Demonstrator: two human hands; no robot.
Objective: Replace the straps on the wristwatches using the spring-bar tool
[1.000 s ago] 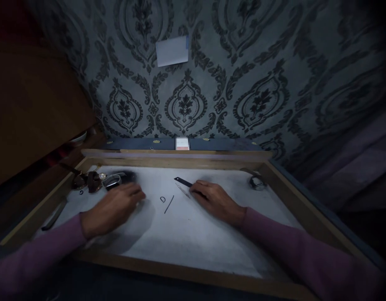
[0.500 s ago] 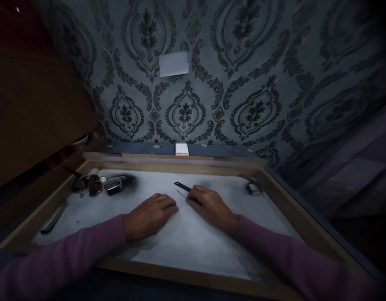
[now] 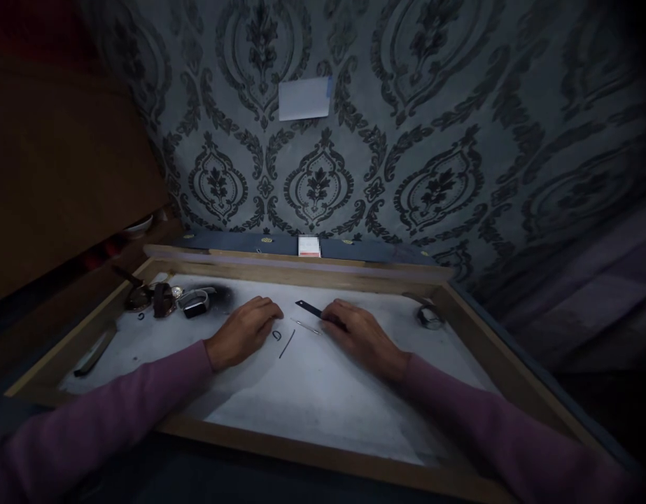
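Observation:
My left hand [image 3: 249, 329] is palm down over the white surface [image 3: 343, 392], its fingers bent together; anything between the fingertips is hidden. Just right of it lie a small dark loop [image 3: 277, 336] and a thin dark strip [image 3: 287, 344]. My right hand [image 3: 359, 332] curls its fingers over the near end of a flat dark strip [image 3: 308, 308], which has a slanted tip and a small hole. A slim, pale metal rod [image 3: 306, 327] rests below that strip, its right end close to my right fingers.
A shallow wooden frame [image 3: 302, 439] surrounds the white surface. Several watches lie at the back left, including a square-faced one [image 3: 195, 306]. Another watch [image 3: 428, 316] is at the right. A greenish long object [image 3: 94, 353] leans along the left wall. A small card [image 3: 309, 246] stands behind.
My left hand has drawn back and to the left, uncovering the dark loop and thin strip. The metal rod now shows more fully beside my right hand. The view has shifted slightly.

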